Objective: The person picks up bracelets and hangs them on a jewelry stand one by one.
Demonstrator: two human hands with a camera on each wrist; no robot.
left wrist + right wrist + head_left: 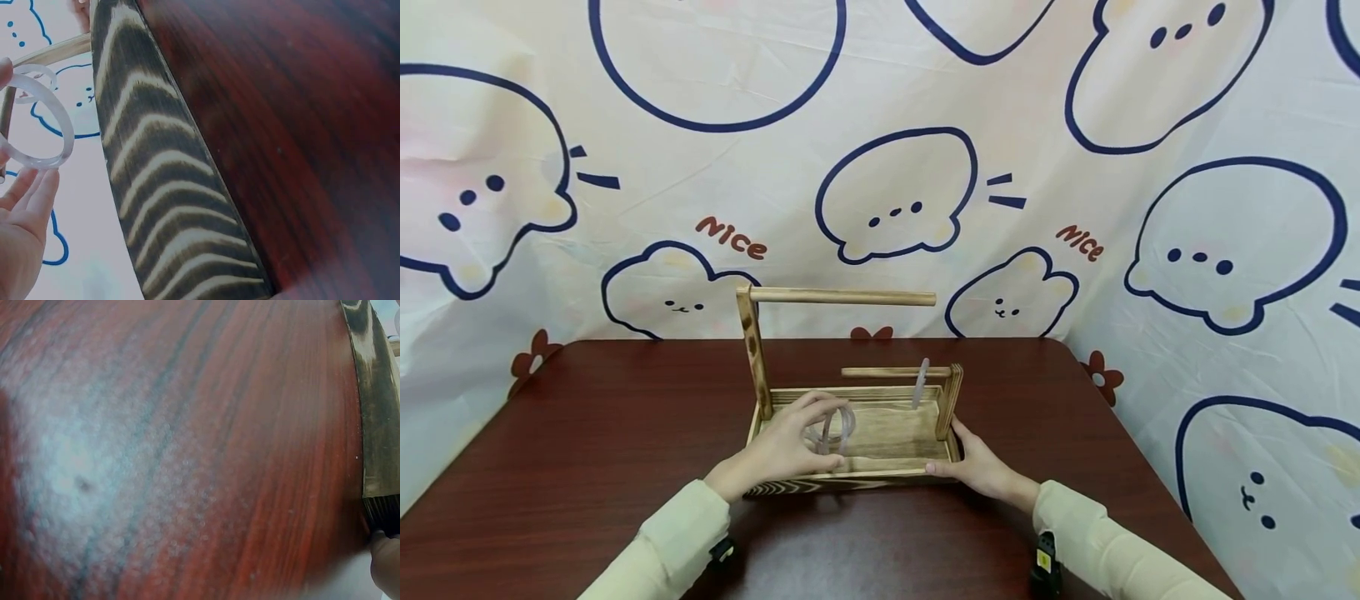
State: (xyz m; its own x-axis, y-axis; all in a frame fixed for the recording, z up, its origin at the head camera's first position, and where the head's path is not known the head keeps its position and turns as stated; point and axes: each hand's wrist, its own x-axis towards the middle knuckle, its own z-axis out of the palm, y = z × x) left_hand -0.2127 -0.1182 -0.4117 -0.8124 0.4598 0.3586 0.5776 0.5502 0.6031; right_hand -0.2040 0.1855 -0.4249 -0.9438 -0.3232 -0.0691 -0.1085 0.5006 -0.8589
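Observation:
A wooden bracelet stand [880, 477] with a tray base and two horizontal rods sits on the table. My left hand [793, 437] is over the tray's left part, pinching a pale translucent bangle [851, 423] between thumb and fingers. In the left wrist view that bangle [65, 122] is upright, its ring facing the camera. Another pale bangle [920, 385] hangs on the lower rod [880, 372], near its right post. My right hand [977, 462] grips the tray's front right corner, thumb on the front rim. Only a fingertip [386, 565] of it shows in the right wrist view.
The upper rod [842, 297] juts rightward from a tall left post [752, 354] above the left hand. Dark red-brown tabletop [625, 417] surrounds the stand. A cartoon-printed cloth [760, 167] hangs behind and beside the table.

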